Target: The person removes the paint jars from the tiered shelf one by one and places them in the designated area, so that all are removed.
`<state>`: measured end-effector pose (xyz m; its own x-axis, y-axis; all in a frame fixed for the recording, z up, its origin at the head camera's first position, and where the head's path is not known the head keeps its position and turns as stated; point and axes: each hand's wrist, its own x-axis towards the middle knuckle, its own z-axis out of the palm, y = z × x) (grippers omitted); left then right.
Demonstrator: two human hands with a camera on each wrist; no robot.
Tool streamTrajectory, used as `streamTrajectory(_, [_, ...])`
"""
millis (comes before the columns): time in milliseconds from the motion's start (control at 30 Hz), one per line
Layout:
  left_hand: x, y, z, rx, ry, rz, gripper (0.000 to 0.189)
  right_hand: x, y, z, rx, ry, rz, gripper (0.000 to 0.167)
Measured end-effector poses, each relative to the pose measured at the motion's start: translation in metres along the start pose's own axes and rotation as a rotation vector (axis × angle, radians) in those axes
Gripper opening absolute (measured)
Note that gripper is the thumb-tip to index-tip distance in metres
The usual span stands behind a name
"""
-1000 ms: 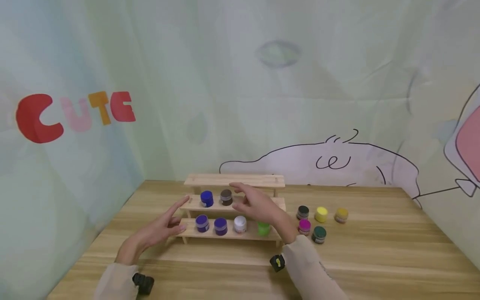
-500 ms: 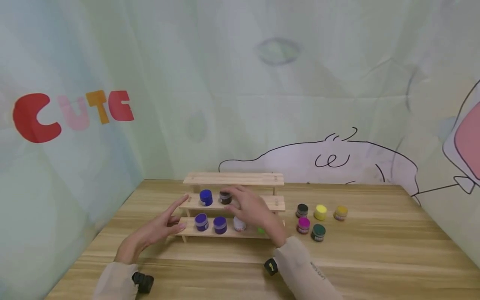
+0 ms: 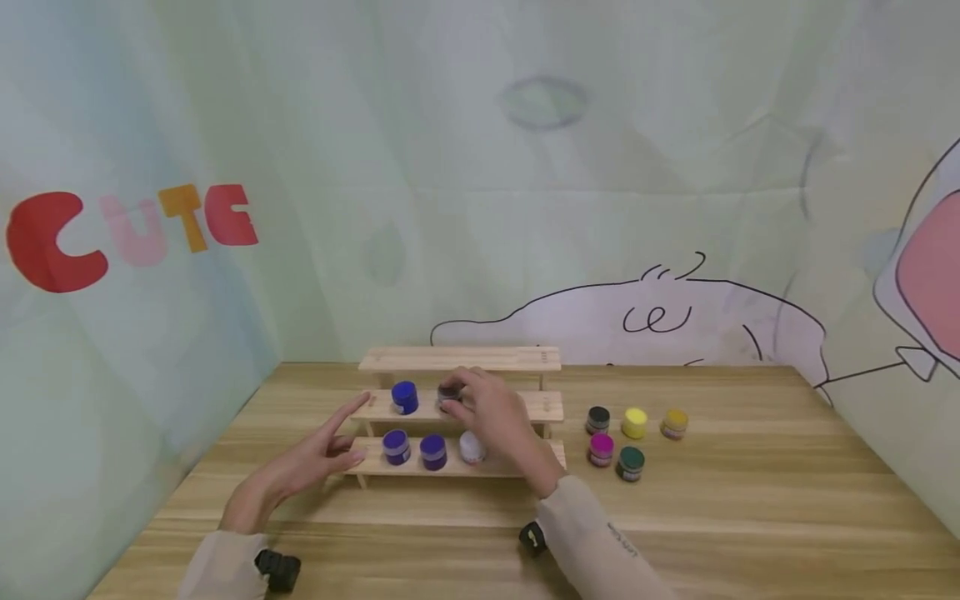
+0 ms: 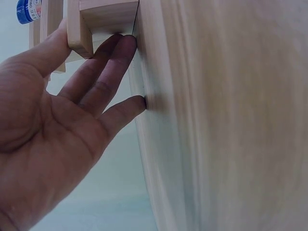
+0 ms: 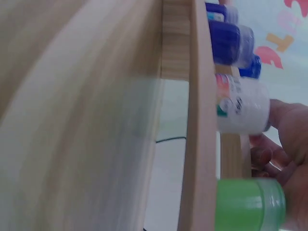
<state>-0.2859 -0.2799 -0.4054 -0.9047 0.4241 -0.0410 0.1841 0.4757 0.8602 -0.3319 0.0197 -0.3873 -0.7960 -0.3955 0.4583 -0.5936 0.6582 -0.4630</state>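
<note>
A three-step wooden rack (image 3: 457, 358) stands on the table with small paint jars on it. My right hand (image 3: 497, 417) pinches a dark paint jar (image 3: 447, 393) on the middle step, partly covering it. To its left on that step stands a blue jar (image 3: 405, 397). On the lowest step are two violet-blue jars (image 3: 396, 447) and a white jar (image 3: 471, 448); a green jar (image 5: 246, 204) shows in the right wrist view and is hidden behind my arm in the head view. My left hand (image 3: 303, 462) touches the rack's left end, fingers extended, some fingertips at the tabletop.
On the table right of the rack stand several more jars: black (image 3: 597, 420), yellow (image 3: 634, 422), ochre (image 3: 674, 424), magenta (image 3: 601, 449) and dark green (image 3: 631, 463). A printed cloth backdrop (image 3: 420, 250) rises behind the table (image 3: 750, 517).
My right hand has moved left and down onto the dark jar and now pinches it. The left hand stays at the rack's end. The head view has shifted slightly.
</note>
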Motion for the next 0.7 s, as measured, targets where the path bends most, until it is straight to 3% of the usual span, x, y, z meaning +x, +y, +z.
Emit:
streamTrajectory(200, [0.0,-0.002,0.001,-0.005,-0.004,0.008,0.085,-0.005,0.005,-0.01,0.017,-0.061,0.051,0.047])
streamTrajectory(600, [0.002,-0.002,-0.001,0.042,0.007,0.039,0.084,-0.023,0.026,-0.038,0.05,-0.066,0.111,0.044])
streamTrajectory(700, [0.002,-0.002,0.0,0.042,0.014,0.019,0.085,-0.029,0.032,-0.046,0.045,-0.071,0.114,0.041])
